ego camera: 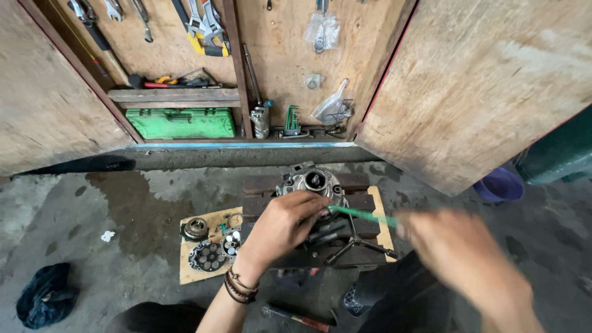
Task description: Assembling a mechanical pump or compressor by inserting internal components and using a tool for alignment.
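Soft, even daylight, moderately bright, with faint shadows and no glare. The right hand (459, 256) at lower right is motion-blurred; wide-angle bending shows at the frame edges.

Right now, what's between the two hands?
In the head view, a thin green rod spans the gap between the left hand and the blurred right hand; below it lies a dark cross-shaped wrench.

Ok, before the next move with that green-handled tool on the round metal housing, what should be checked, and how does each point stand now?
1. Left hand rests on the metal housing, steadying it: ok.
2. Right hand grips the green-handled tool: cannot tell, motion blur.
3. Tool tip seated at the housing: cannot tell, left hand hides it.
4. Housing sits on the dark wooden block: ok.
5. Removed round parts lie aside on the plywood board: ok.
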